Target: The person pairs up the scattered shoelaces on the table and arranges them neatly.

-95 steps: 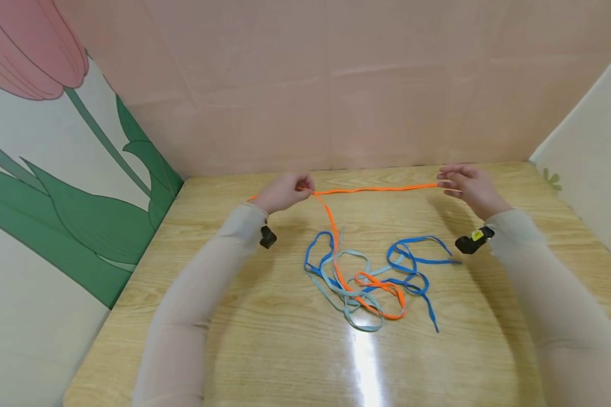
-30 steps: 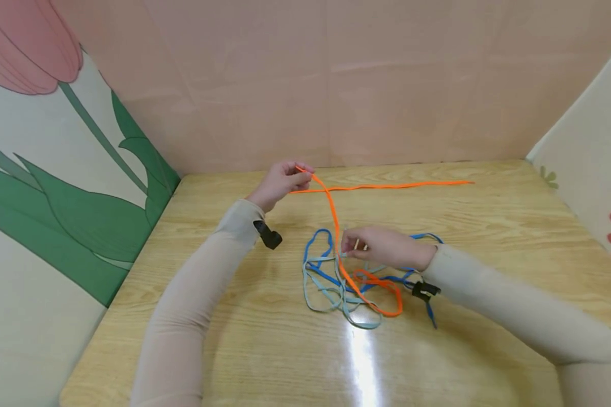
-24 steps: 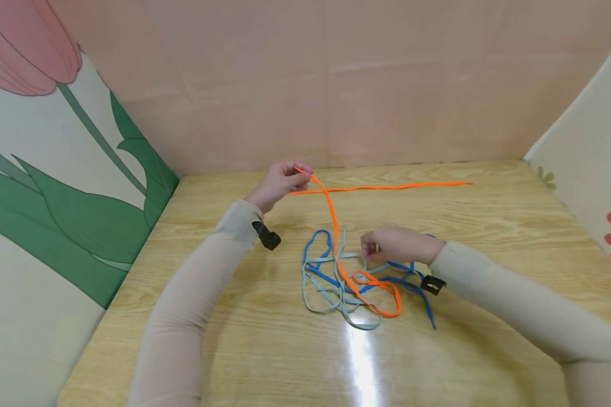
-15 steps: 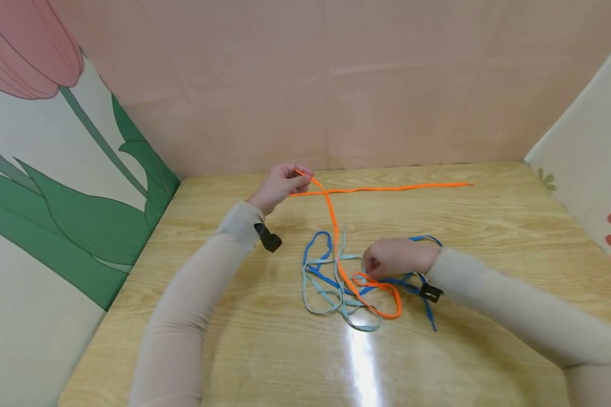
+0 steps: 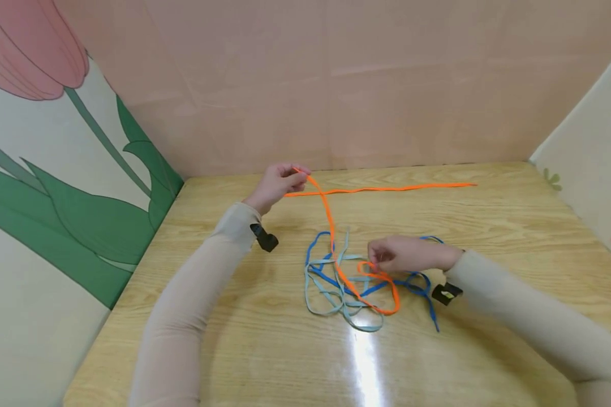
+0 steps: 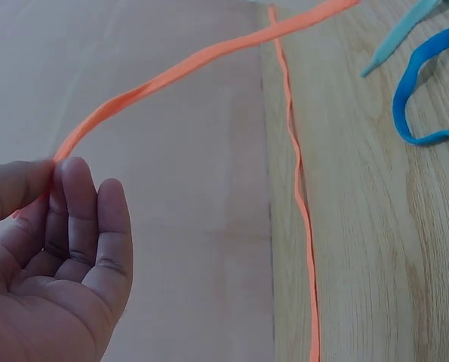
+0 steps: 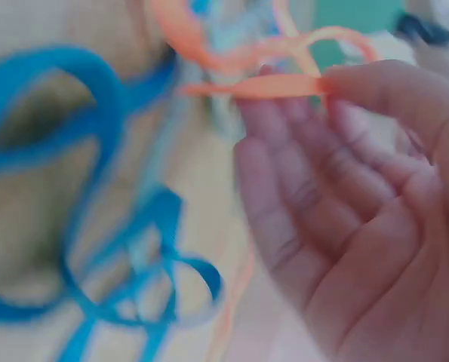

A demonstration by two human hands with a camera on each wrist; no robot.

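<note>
My left hand (image 5: 280, 183) pinches an orange shoelace (image 6: 186, 69) between thumb and fingertips, raised above the back of the table. From there the lace slopes down into a tangle of laces. My right hand (image 5: 404, 254) pinches a looped part of orange lace (image 7: 277, 87) at the tangle's right side, lifted slightly. In that tangle lie a pale blue-green lace (image 5: 308, 294) and a blue lace (image 5: 431, 311), both loosely looped. A straight orange strand (image 5: 402, 188) lies along the table's back. My left hand hides its left part, so whether it joins the held lace I cannot tell.
The wooden table (image 5: 265, 339) meets a pink backdrop (image 5: 331, 85) at its rear edge. Printed flower panels stand at left (image 5: 66, 186) and right (image 5: 590, 164). Black wrist cameras sit on both wrists.
My right hand let go of the straight orange strand's right end, moved down to the tangle and now lifts an orange loop there. My left hand has turned and raised its orange lace.
</note>
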